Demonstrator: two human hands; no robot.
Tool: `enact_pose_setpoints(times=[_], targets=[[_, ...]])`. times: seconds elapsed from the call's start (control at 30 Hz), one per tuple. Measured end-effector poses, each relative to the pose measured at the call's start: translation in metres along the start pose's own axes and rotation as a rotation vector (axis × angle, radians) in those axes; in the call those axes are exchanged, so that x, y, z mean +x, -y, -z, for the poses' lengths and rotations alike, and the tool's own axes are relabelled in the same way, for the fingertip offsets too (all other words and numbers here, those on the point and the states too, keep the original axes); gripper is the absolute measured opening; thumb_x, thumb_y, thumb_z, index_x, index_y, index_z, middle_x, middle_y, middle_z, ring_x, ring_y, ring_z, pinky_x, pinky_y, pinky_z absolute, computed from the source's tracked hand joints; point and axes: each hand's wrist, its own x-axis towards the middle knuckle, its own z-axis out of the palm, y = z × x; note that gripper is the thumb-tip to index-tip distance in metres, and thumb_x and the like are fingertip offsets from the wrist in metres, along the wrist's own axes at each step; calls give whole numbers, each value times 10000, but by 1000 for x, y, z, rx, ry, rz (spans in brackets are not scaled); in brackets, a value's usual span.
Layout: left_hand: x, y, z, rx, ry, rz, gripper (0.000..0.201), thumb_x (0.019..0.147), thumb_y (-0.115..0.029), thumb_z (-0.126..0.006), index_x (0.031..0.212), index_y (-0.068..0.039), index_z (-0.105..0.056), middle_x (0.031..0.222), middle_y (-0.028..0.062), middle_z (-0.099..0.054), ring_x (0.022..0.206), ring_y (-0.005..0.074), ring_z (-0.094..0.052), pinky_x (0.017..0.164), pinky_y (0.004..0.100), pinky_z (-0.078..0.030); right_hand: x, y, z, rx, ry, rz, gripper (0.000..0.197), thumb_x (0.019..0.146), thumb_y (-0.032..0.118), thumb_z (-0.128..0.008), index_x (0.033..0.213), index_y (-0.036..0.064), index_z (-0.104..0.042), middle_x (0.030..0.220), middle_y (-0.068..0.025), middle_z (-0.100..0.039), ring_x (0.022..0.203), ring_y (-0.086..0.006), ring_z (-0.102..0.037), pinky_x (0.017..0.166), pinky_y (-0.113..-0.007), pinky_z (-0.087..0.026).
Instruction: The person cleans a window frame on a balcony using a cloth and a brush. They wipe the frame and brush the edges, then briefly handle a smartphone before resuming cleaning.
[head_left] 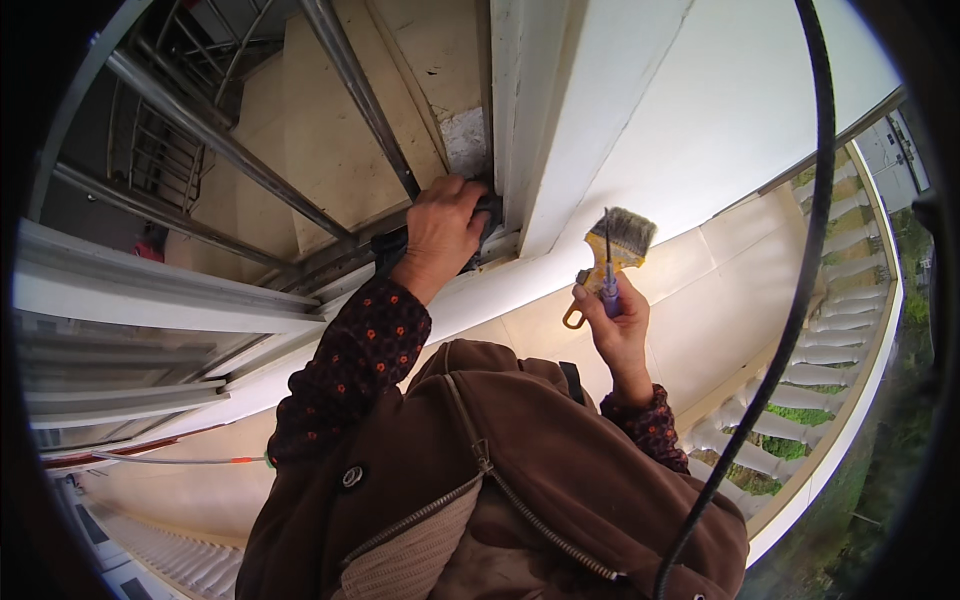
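My left hand (447,232) is closed on a dark cloth (486,222), pressed into the corner of the window track (345,258) beside the white frame. Part of the cloth hangs out below the fingers; the fingertips are partly hidden. In my right hand (622,325), raised off to the right of the frame, a wide flat brush (622,240) with grey bristles and a yellow handle is held upright. A thin screwdriver (609,290) with a purple handle is gripped together with it, its shaft crossing in front of the brush.
Metal bars (375,110) run across the window opening, close to my left hand. A white wall and frame (590,110) stand between my hands. To the right, a black cable (815,200) hangs across the view, and a white balustrade (850,320) edges the tiled balcony floor (700,290).
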Motion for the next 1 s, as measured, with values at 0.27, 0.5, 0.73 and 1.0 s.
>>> enact_pose_setpoints(times=[0.27, 0.5, 0.73, 1.0], targets=[[-22, -5, 62, -233, -126, -31, 315, 767, -127, -783, 1054, -56, -676, 1019, 97, -640, 939, 296, -608, 802, 392, -505, -10, 4, -23, -148, 273, 142, 126, 871, 77, -738, 963, 17, -675, 753, -38, -636, 622, -97, -563, 575, -254, -451], [-69, -37, 87, -832, 371, 222, 543, 871, -291, -748, 1277, 14, -554, 1065, 94, -639, 956, 183, -603, 900, 330, -478, -6, 1, -87, -171, 338, 260, 206, 857, 94, -713, 1016, 21, -604, 828, -125, -639, 691, -236, -621, 630, -333, -489], [-91, -37, 84, -557, 121, 256, 214, 915, -200, -681, 989, -1, -659, 806, 111, -679, 687, 206, -670, 633, 320, -522, -6, -3, -119, -729, 216, 532, 221, 791, 133, -682, 905, 35, -519, 797, -170, -621, 734, -386, -635, 609, -464, -495], [-96, -27, 90, -970, 187, 475, 251, 1027, -178, -529, 940, 33, -633, 757, -42, -513, 712, 50, -422, 617, 231, -358, -21, -6, -110, -427, 329, 160, 307, 847, 96, -692, 1076, 6, -510, 771, -168, -630, 644, -308, -650, 563, -357, -499]])
